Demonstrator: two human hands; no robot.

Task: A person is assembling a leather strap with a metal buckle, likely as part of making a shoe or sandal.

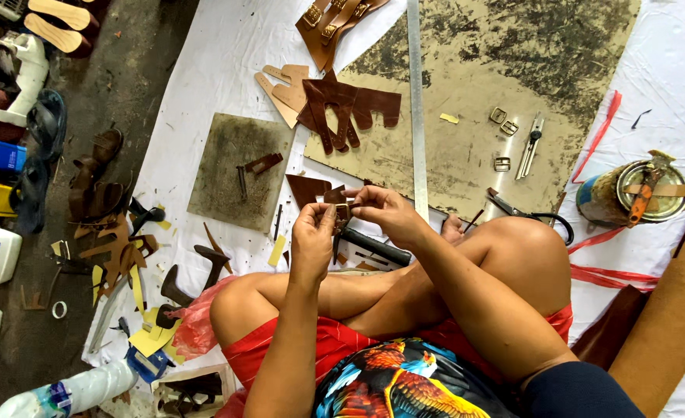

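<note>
White sheeting covers the floor beyond both hands. Left hand (312,236) and right hand (385,213) pinch a small brown leather strap piece (341,210) between them, above the crossed legs. Fingertip grips look slight; it could slip and drop.

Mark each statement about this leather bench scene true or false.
1. Both hands hold a small brown strap. True.
2. The steel ruler lies across the person's knee. False: it lies on the work board.
3. Scissors lie beside the right hand. True.
4. The glue can stands left of the left hand. False: it stands far right.
5. Loose buckles lie on the board. True.
</note>
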